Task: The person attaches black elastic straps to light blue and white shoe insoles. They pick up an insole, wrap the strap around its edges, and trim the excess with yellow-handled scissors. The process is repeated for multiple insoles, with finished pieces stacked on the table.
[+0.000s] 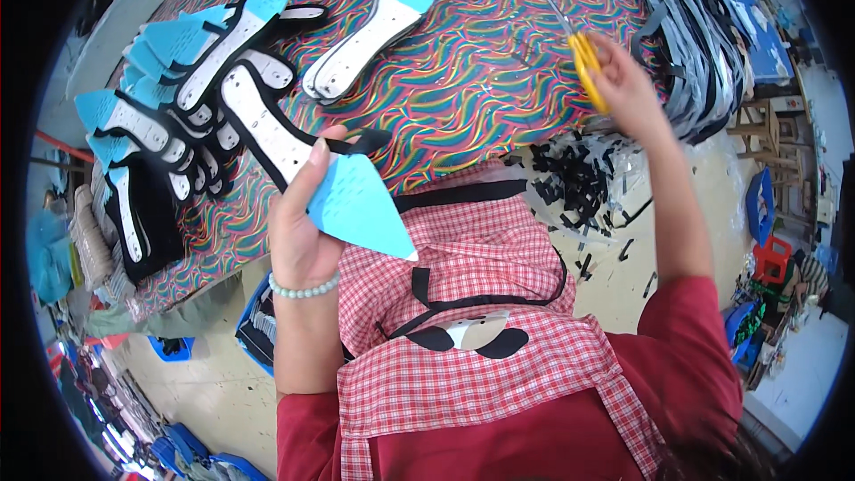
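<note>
At the left, blue-and-white soles (134, 120) lie overlapped in a loose heap on the patterned cloth (499, 80), probably kept to that side to leave the middle free. Just right of it, over the table's near edge, the left hand (301, 214) is closed around a blue-toed sole (340, 185), thumb across its upper face; the pointed toe slants toward the apron (459, 254), a grip that seems meant to steady it and leave its edge reachable. A black strip end (370, 140) juts out beside the thumb. Beyond, a small stack of soles (361, 49) lies apart from the heap. Farther right, the right hand (623, 85) is partly curled, its fingers on the yellow-handled scissors (583, 71), blades pointing away from the body, likely for safety. Black offcuts (579, 183) litter the floor below, while long strips (690, 44) drape at the table's right end, presumably within easy reach.
</note>
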{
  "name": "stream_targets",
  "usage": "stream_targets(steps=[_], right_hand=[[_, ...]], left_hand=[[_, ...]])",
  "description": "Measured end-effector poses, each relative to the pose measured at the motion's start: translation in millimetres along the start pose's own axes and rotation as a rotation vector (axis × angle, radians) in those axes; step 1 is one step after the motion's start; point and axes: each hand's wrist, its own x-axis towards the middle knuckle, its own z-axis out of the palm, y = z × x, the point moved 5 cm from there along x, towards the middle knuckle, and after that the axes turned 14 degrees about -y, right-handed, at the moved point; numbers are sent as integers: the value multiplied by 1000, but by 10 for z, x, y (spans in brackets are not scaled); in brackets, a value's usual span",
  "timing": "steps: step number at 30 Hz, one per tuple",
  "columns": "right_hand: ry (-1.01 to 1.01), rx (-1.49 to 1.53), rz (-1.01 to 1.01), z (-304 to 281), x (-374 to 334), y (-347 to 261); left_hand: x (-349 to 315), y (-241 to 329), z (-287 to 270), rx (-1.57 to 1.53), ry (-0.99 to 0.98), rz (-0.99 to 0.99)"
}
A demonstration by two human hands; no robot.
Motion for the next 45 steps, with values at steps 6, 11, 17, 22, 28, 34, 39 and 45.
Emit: stream_targets(steps=[6,11,17,22,28,34,39,45], right_hand=[[-647,-64,-127,1793,-818,-683],[-474,-156,-178,1955,-669,-880],[-275,-262,-191,1703,-705,-825],[183,-754,-47,710,-255,-492],[-198,-245,-421,1381,-196,-1057],[-167,-366,-480,1863,-204,-926],[-380,23,-293,2088,-242,-709],[-904,496,-149,2330,-483,-790]], left_hand=[[-115,-32,154,-401,-277,-84],[-238,-52,277,-407,-207,-106],[-207,7,214,-29,-102,-33],[-127,68,239,377,-39,108],[59,-116,380,569,-243,178],[82,154,581,236,-473,443],[71,567,644,136,-343,522],[-348,656,571,240,-584,324]])
